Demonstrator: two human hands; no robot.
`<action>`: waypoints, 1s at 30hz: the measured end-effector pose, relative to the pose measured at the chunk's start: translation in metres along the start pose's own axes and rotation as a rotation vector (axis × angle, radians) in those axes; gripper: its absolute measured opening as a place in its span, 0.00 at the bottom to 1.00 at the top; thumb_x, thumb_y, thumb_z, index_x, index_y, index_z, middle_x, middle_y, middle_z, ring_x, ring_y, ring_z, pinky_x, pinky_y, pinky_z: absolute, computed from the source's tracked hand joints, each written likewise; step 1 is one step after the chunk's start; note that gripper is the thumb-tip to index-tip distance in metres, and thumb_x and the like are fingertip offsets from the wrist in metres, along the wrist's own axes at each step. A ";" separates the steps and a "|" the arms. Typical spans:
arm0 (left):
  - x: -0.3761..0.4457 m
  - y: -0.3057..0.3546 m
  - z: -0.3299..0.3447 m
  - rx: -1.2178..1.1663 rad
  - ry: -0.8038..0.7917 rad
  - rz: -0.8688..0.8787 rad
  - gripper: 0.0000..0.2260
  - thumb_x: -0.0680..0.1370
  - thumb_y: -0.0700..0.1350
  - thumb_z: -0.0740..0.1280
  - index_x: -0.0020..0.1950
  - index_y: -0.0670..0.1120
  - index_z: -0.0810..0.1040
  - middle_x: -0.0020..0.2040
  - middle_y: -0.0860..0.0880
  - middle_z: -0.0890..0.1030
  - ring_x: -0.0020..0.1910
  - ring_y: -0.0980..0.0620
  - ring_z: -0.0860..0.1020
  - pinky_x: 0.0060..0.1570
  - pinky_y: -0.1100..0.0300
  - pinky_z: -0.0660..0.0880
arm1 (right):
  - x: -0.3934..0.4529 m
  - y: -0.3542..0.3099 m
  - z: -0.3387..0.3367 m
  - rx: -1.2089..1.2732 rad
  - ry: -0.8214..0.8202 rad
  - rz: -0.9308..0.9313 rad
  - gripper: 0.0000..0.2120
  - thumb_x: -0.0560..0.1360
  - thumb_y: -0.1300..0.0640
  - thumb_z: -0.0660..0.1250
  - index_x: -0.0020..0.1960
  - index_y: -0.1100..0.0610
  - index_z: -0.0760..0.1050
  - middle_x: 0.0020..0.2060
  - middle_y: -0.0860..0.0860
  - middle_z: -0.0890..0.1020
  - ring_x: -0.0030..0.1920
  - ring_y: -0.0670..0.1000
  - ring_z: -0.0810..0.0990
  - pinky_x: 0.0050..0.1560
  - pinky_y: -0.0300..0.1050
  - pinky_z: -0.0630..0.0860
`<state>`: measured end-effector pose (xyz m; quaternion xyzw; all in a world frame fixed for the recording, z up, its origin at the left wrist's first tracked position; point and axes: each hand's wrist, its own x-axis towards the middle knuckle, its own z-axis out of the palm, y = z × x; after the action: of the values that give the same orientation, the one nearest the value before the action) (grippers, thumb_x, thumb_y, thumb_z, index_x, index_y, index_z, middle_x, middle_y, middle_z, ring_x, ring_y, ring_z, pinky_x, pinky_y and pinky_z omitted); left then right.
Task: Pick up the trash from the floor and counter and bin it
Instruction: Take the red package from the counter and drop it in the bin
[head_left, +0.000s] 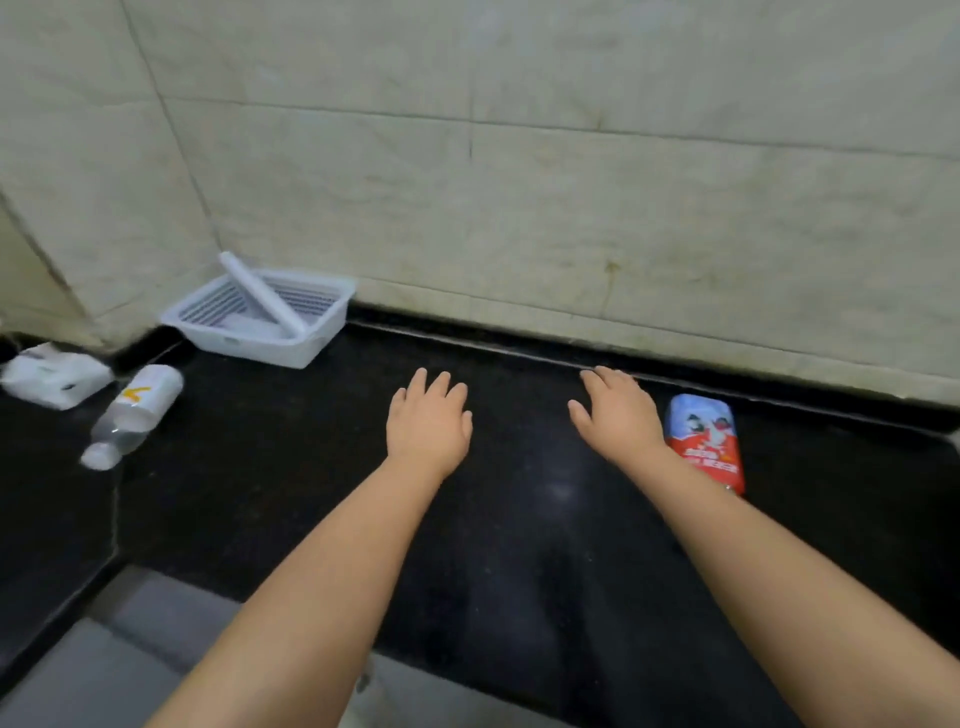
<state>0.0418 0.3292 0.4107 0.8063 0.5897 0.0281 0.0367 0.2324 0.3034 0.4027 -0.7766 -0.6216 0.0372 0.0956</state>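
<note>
head view: left hand and right hand spread flat, empty, over the black table; red packet beside the right.

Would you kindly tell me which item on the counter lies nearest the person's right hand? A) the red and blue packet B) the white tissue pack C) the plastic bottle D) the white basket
A: the red and blue packet lies just beside the right hand, while the other items sit far off on the counter's left side.
</note>
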 end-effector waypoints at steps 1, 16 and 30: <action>0.011 0.008 0.005 0.000 -0.010 0.059 0.19 0.83 0.48 0.53 0.74 0.47 0.61 0.78 0.48 0.58 0.78 0.44 0.51 0.75 0.49 0.56 | -0.001 0.012 0.002 -0.009 -0.004 0.057 0.24 0.79 0.52 0.57 0.71 0.61 0.62 0.72 0.58 0.66 0.72 0.58 0.63 0.71 0.52 0.63; 0.064 0.111 0.081 0.006 -0.271 0.367 0.20 0.84 0.48 0.52 0.76 0.48 0.58 0.79 0.49 0.56 0.78 0.46 0.49 0.77 0.50 0.52 | -0.013 0.129 0.065 0.310 -0.043 0.787 0.44 0.68 0.42 0.71 0.74 0.57 0.52 0.74 0.59 0.57 0.70 0.62 0.63 0.65 0.57 0.69; 0.060 0.184 0.068 0.016 -0.193 0.678 0.20 0.83 0.49 0.53 0.75 0.48 0.59 0.78 0.50 0.57 0.78 0.47 0.51 0.76 0.52 0.54 | -0.089 0.149 0.031 0.448 0.210 0.952 0.41 0.65 0.47 0.73 0.72 0.54 0.58 0.66 0.58 0.67 0.65 0.61 0.69 0.63 0.54 0.72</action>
<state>0.2406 0.3295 0.3598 0.9555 0.2823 -0.0424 0.0746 0.3502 0.1889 0.3378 -0.9327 -0.1647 0.1301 0.2933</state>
